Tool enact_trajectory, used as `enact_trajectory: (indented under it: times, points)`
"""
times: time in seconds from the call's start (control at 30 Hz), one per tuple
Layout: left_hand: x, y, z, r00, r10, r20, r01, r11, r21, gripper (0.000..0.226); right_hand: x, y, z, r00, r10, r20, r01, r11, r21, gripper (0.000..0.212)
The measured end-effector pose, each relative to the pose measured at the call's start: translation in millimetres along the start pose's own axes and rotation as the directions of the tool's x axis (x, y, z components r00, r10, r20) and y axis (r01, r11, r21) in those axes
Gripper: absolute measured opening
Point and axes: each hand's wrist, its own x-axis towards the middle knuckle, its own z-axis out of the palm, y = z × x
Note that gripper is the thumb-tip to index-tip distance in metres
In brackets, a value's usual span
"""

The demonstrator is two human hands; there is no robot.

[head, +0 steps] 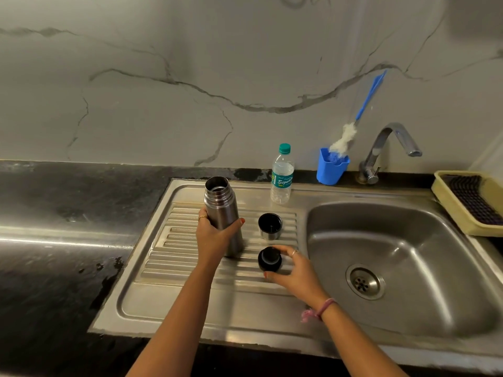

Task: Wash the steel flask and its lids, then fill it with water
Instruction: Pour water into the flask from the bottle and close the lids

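The steel flask (221,205) stands upright and uncapped on the ribbed steel drainboard (179,257). My left hand (215,235) grips its body from the left. To its right the steel cup lid (270,225) sits mouth up, showing a black inside. Just in front of that lies the black inner stopper (269,258), and my right hand (294,270) holds it with thumb and fingers curled around it on the drainboard.
The sink basin (408,235) with its drain is at the right, under a steel tap (386,151). A plastic water bottle (282,175) and a blue holder (330,167) with a bottle brush stand at the back. A yellow tray (449,205) sits far right; black countertop (68,213) lies left.
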Motion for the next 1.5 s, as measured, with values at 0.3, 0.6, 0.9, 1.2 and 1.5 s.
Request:
enact_trajectory:
  times: [0.3,0.6,0.9,1.2,1.5]
  points:
    - [-7.2,5.1,-1.9,0.999,0.01,-0.042,-0.01,1.0,0.005,0.066,-16.5,12.7,-61.8,0.978,0.117,-0.173,-0.066,0.959,0.275,0.059]
    - [-53.3,47.0,11.5,0.989,0.105,0.105,-0.105,0.994,-0.012,0.057,-26.4,16.6,-136.3,0.939,0.147,-0.311,-0.039,0.944,0.328,0.057]
    - [-93.1,67.5,74.5,0.965,0.113,0.236,-0.109,0.994,-0.032,0.056,-35.1,-7.1,-208.3,0.948,0.041,-0.315,0.028,0.977,0.212,0.053]
    - [-121.7,74.6,129.4,0.931,0.139,0.338,-0.123,0.99,-0.07,0.059,-40.7,-30.1,-276.9,0.957,-0.195,-0.216,0.122,0.942,-0.312,0.064]
    - [-138.1,81.5,163.3,0.916,0.167,0.366,-0.159,0.986,-0.051,0.062,-43.8,-25.1,-305.4,0.975,-0.105,-0.196,0.086,0.991,-0.104,0.067]
